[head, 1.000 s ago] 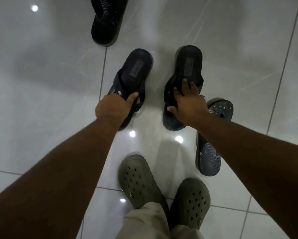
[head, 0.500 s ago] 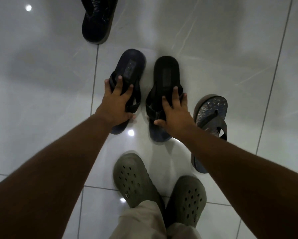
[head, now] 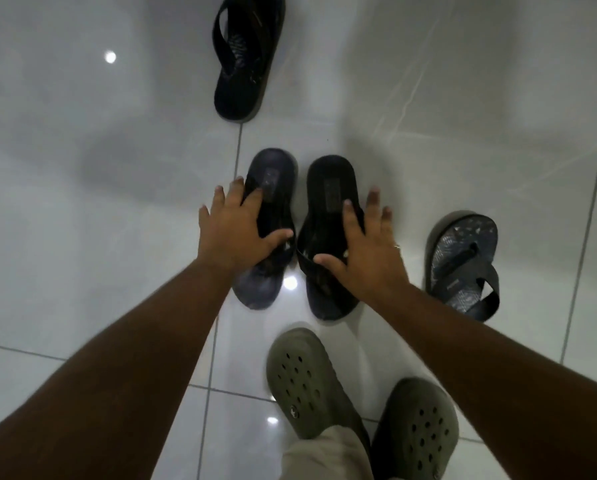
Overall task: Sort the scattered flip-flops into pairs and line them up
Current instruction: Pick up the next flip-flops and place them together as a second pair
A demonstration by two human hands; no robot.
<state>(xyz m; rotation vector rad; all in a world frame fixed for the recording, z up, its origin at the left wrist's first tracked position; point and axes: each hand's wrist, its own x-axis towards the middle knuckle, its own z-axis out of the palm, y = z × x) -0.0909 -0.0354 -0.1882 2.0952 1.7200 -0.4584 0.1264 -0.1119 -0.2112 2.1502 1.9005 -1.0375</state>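
Observation:
Two matching black flip-flops lie side by side on the white tiled floor, heels pointing away from me: the left one (head: 273, 171) and the right one (head: 331, 178). My left hand (head: 236, 230) lies flat over the left one's strap with fingers spread. My right hand (head: 363, 251) lies flat over the right one's strap, fingers also spread. A patterned grey-blue flip-flop (head: 463, 265) sits to the right, apart from the pair. A dark patterned flip-flop (head: 245, 57) lies further away at the top.
My two feet in olive-green clogs, one on the left (head: 304, 379) and one on the right (head: 418, 427), stand just below the black pair. Glossy white floor tiles (head: 82, 202) with grey grout lines stretch all around.
Both hands pushed the black flip-flops together until they lie parallel. The fingers, curled around the straps before, now lie spread flat on top.

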